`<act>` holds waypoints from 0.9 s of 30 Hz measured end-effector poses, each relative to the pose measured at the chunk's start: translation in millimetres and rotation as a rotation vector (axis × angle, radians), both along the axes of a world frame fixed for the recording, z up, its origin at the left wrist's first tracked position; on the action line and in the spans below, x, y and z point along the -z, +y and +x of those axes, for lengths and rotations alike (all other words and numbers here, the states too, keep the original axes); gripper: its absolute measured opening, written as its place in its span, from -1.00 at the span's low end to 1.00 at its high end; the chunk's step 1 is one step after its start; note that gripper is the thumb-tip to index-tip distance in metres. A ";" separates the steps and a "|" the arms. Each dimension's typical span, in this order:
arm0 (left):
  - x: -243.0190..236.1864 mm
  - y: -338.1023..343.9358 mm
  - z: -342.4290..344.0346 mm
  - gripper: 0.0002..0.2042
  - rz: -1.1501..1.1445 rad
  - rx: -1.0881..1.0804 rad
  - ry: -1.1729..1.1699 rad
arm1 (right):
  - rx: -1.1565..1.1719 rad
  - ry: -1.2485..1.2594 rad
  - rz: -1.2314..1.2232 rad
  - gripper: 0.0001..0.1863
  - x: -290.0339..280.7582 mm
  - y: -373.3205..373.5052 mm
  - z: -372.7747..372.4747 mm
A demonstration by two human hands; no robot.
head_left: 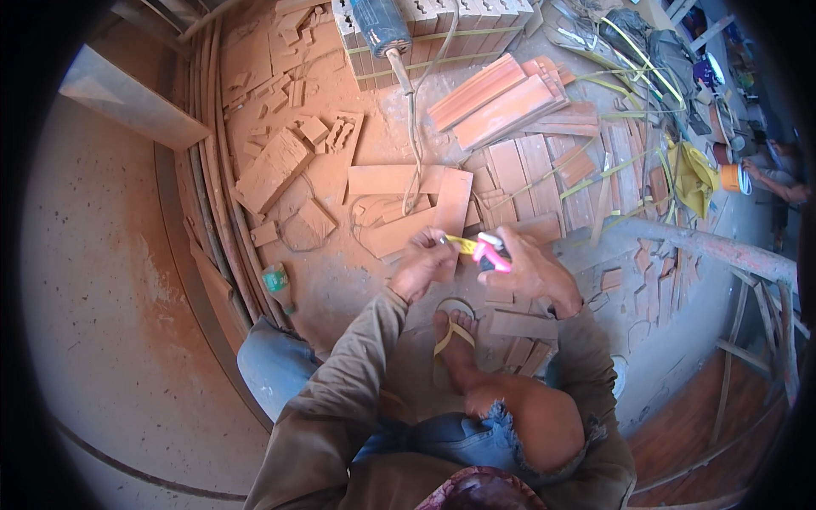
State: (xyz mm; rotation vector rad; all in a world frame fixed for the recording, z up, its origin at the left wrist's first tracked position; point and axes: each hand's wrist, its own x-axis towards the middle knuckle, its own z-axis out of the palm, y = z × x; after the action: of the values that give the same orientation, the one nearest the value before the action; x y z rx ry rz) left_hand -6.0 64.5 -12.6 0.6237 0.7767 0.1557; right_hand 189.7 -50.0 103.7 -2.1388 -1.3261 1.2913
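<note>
My right hand is closed around a tape measure with a bright pink and pale case. A short length of its yellow blade is drawn out to the left. The fingertips of my left hand pinch the blade's free end. Both hands are in front of my body, above a reddish clay tile strip that lies on the dusty floor. Part of that strip is hidden behind the hands.
Stacked tile strips and scattered offcuts cover the floor ahead. A corded power tool rests on a strapped tile stack. A green-labelled bottle stands left. Pipes line the left wall; a metal frame and another person's arm are right.
</note>
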 end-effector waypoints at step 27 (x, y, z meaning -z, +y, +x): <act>37.9 -7.2 24.4 -0.62 1.281 0.203 0.431 | -0.026 -0.163 -0.174 -0.53 39.3 27.4 103.2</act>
State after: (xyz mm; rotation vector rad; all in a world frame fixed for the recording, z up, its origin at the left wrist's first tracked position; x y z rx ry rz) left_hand 18.4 57.3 -50.5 1.9906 0.9726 0.3403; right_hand 292.9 -22.6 64.4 -2.3985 -1.3524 1.3097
